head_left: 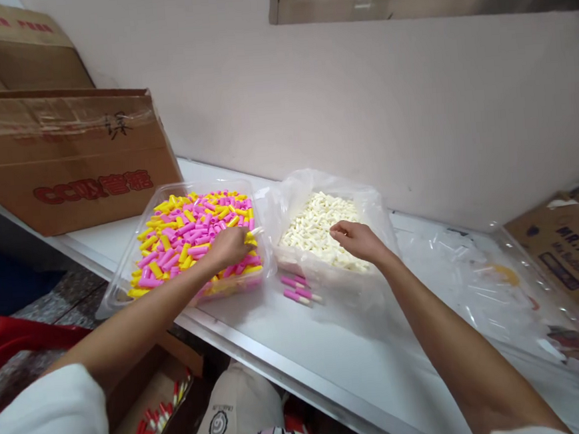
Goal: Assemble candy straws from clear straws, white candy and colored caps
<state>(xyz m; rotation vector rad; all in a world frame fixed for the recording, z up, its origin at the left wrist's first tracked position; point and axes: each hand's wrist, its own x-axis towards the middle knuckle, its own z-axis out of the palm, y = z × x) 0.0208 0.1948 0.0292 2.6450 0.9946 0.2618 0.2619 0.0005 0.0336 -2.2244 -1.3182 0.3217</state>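
Note:
My left hand (pixel 232 247) is closed over the right side of a clear plastic tub (pixel 119 284) heaped with pink and yellow plastic tubes (pixel 195 228). Small white sticks (pixel 256 231) poke out from its fingers. Over a bag-lined container (pixel 368 201) full of small white sticks (pixel 320 224) hangs my right hand (pixel 355 237), its fingertips pinched together. Whether anything is between those fingertips is too small to tell. On the table just in front of the container lie several pink tubes (pixel 293 293) with white ends.
A large cardboard box (pixel 64 154) stands at the left of the white table (pixel 300 350). Clear plastic trays (pixel 475 282) lie to the right, beside another carton (pixel 568 262). Below the table edge, an open box (pixel 133 396) holds red, white and yellow pieces. A wall runs behind.

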